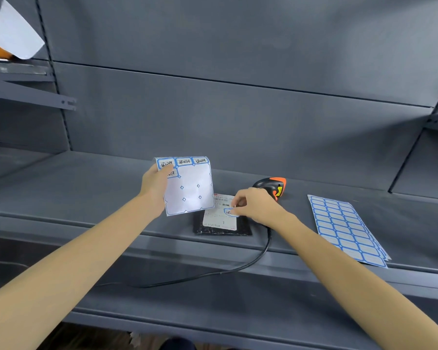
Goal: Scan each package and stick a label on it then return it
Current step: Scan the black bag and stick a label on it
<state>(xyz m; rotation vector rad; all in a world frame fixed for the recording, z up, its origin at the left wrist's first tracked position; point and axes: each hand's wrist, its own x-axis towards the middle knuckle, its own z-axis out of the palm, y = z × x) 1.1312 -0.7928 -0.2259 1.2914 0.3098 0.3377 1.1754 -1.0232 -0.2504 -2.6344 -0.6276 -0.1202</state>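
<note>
On package point(221, 224): right grip point(253, 205) pinching label point(230, 212) | left grip point(155, 184) pinching sheet point(187, 186)

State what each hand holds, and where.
Left hand grips the mostly peeled label sheet by its left edge. Right hand pinches a small blue-bordered label against the package.
</note>
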